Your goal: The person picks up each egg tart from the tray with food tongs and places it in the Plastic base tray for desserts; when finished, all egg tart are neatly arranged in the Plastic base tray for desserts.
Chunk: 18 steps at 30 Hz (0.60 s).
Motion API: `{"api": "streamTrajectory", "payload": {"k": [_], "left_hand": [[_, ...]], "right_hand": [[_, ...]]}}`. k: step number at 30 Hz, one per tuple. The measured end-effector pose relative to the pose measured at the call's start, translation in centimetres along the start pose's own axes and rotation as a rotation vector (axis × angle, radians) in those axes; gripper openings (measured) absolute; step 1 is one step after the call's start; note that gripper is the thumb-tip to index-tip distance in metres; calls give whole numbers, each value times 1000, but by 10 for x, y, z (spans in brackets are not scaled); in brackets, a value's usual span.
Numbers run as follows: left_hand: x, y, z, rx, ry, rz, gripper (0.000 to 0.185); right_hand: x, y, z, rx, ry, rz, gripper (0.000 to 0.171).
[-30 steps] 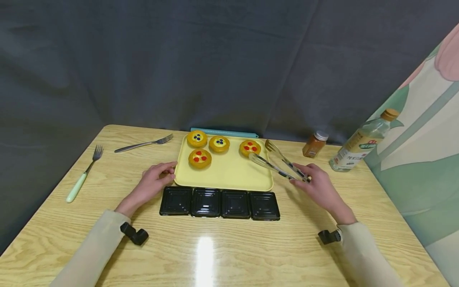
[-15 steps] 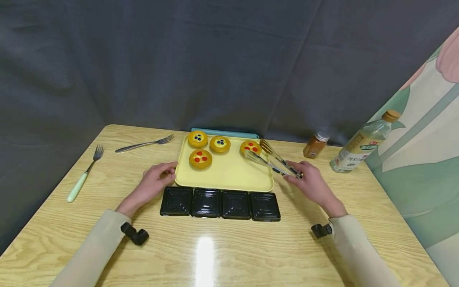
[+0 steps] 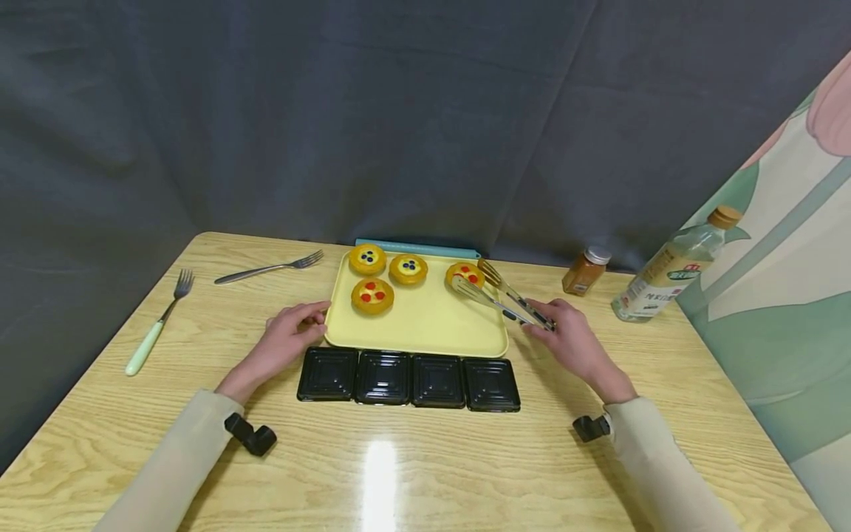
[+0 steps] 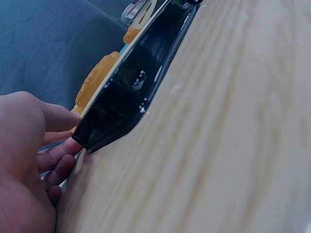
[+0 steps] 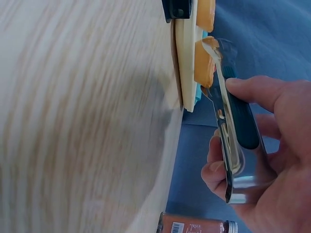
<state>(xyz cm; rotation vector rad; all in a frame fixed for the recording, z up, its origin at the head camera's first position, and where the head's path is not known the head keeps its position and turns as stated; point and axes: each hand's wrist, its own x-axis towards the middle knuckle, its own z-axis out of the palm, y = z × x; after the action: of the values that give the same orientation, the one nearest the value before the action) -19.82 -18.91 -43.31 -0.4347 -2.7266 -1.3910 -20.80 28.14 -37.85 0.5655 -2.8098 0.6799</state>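
So you're shifting your right hand leftward, and the long silver metal tongs with dark grips are closing in on the round golden tart with red toppings, tips drawing a bit nearer each other.

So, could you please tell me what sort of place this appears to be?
Probably a staged tabletop set-up: a plain dark curtain hangs behind the wood-grain table, where fruit tarts sit on a yellow tray.

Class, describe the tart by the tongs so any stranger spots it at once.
On the table sits a yellow tray. The tart stands at its back right, topped with red. The other three tarts group on the left; only this one has the tongs at it.
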Motion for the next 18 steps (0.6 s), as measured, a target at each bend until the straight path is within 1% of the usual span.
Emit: {"api": "streamTrajectory", "payload": {"k": [7, 18], "left_hand": [[0, 0, 1, -3, -1, -4, 48], [0, 1, 0, 20, 1, -12, 48]], "right_hand": [[-2, 1, 3, -5, 9, -11, 47], [-7, -1, 3, 1, 4, 3, 47]]}}
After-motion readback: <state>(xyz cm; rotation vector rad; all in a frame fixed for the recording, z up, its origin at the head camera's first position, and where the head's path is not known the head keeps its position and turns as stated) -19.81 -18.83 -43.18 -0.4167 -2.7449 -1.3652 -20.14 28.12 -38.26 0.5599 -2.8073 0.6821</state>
